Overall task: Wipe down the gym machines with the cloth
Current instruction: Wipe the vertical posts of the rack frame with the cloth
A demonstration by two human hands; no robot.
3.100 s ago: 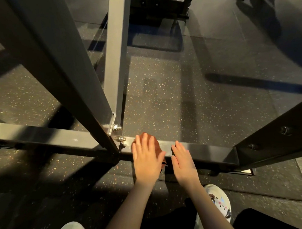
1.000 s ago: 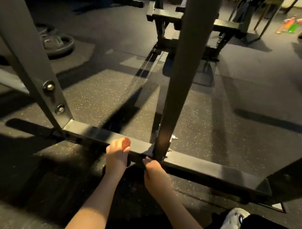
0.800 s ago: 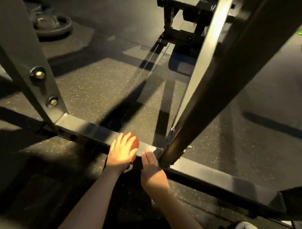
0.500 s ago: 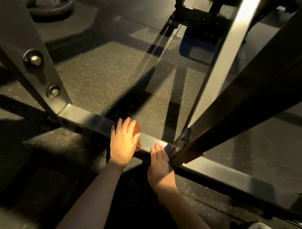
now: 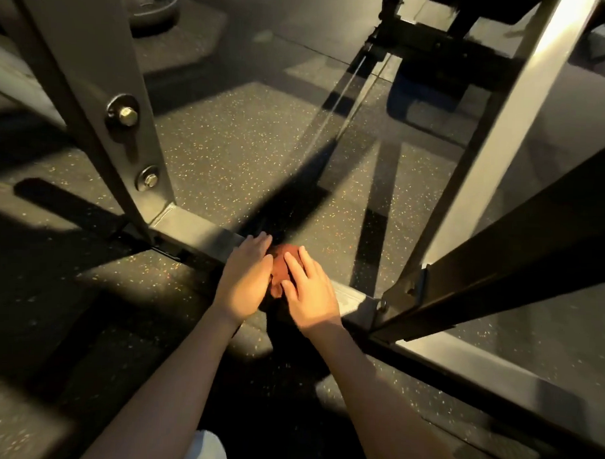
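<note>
A small orange-red cloth [image 5: 282,263] lies bunched on the low steel base bar [image 5: 198,234] of a gym machine frame. My left hand [image 5: 246,280] rests on the bar with straight fingers, touching the cloth's left side. The spread fingers of my right hand [image 5: 309,289] press down on the cloth from the right. Much of the cloth is hidden under the two hands.
A bolted grey upright [image 5: 93,84] rises from the bar's left end. A dark slanted strut [image 5: 498,277] and a lit upright [image 5: 496,133] meet the bar at the right. A weight plate [image 5: 151,4] and another machine's base [image 5: 438,45] lie on the speckled rubber floor. My white shoe [image 5: 207,449] is below.
The cloth was under my left palm; now my right hand has moved left onto it and my left hand sits beside it. The view has shifted closer and to the left.
</note>
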